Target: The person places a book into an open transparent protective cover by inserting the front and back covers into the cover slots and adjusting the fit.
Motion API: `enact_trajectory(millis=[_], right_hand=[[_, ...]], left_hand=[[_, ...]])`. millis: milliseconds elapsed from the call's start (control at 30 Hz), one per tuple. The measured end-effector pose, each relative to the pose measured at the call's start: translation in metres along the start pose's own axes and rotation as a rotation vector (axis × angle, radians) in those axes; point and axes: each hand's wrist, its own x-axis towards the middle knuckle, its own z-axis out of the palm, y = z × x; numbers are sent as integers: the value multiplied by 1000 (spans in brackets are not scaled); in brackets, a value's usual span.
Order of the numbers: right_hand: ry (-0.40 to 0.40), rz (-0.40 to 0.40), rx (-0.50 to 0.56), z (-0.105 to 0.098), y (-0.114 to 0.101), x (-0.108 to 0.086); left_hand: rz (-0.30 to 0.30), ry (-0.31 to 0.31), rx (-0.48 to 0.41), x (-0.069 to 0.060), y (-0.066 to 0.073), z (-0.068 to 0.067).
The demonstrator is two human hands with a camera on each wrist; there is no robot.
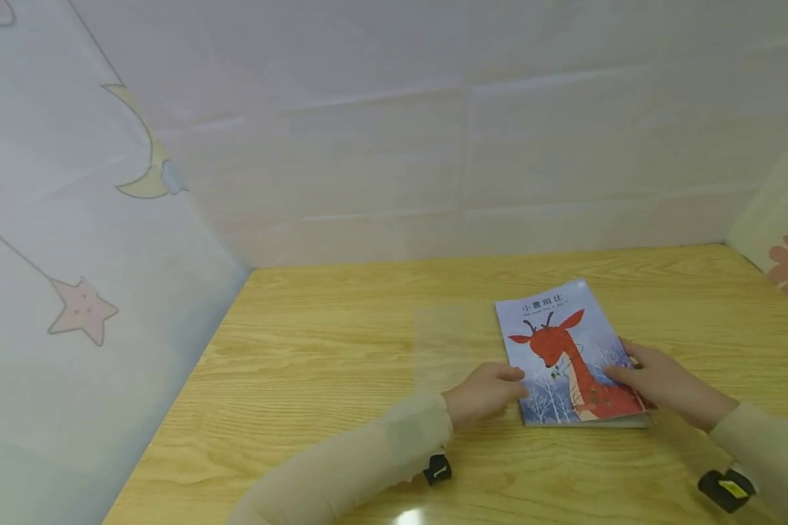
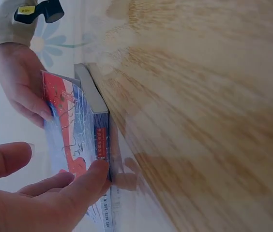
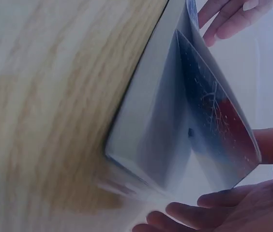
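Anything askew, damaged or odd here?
No spill or visible damage. The one oddity: the front cover of the book gapes from the pages on the right, apparently because the right hand holds it up.

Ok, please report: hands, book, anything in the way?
Left hand against spine of book. Right hand holding raised front cover. Book on table. Nothing seen in the way.

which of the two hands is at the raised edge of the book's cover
The right hand: it holds the lifted free edge of the cover, whereas the left hand touches the opposite side, at the spine.
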Motion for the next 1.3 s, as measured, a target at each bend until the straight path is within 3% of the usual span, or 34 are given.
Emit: enact_trajectory(millis=[133, 400, 533, 633, 767, 867, 1133, 1300], right_hand=[[53, -50, 36, 3, -6, -3], [119, -135, 290, 16, -23, -9], [175, -179, 220, 24, -29, -9], [223, -248, 121, 29, -33, -9], [244, -300, 36, 34, -38, -7], [231, -301, 19, 37, -41, -6], [240, -315, -107, 43, -51, -3], [155, -296, -57, 45, -53, -2]], left_hand=[[14, 2, 19, 0, -2, -4], [81, 42, 120, 5, -5, -24], [104, 11, 240, 5, -8, -39], [99, -12, 389, 4, -11, -51], [122, -38, 735, 7, -20, -64], [147, -65, 937, 11, -28, -71], [132, -158, 1086, 22, -38, -88], [98, -189, 1141, 29, -42, -91]])
